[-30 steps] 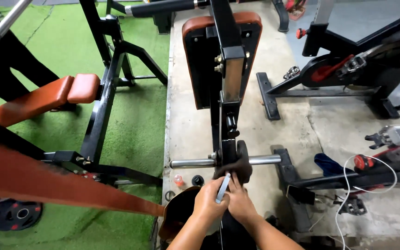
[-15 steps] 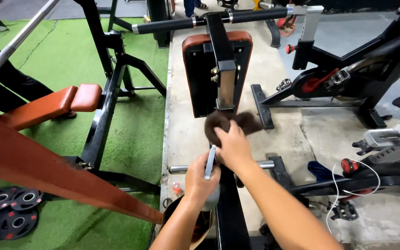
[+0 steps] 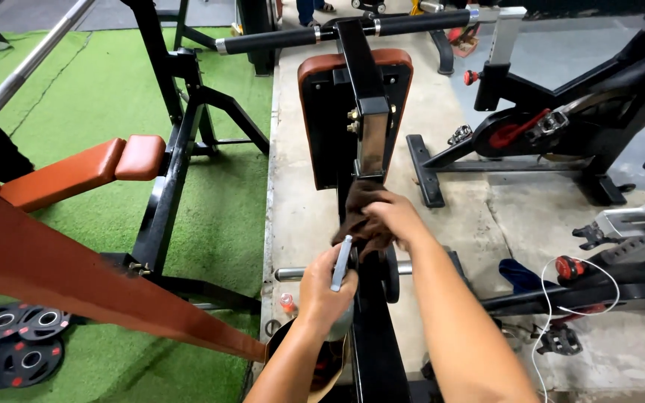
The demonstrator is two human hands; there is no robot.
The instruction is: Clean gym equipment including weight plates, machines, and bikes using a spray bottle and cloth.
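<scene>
Between bench [image 3: 76,173] and bike [image 3: 561,127], bare concrete flanks the machine [image 3: 360,112]. Right hand [image 3: 393,216] presses a brown rag [image 3: 352,216] onto its black beam; left hand [image 3: 326,287] (just below) grips a grey bottle [image 3: 342,263].

Your right hand [image 3: 396,218] presses a cloth [image 3: 354,216] on the machine's central beam [image 3: 373,339]. Your left hand [image 3: 324,285] sits just beside it, nearer you. A bench [image 3: 76,172] lies left, an exercise bike [image 3: 576,123] right.

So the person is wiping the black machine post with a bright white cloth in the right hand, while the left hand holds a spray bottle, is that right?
Not quite: the cloth is dark brown, not bright white, as the head view shows. The rest stands: the right hand presses it against the black machine post, and the left hand holds a spray bottle.
</scene>
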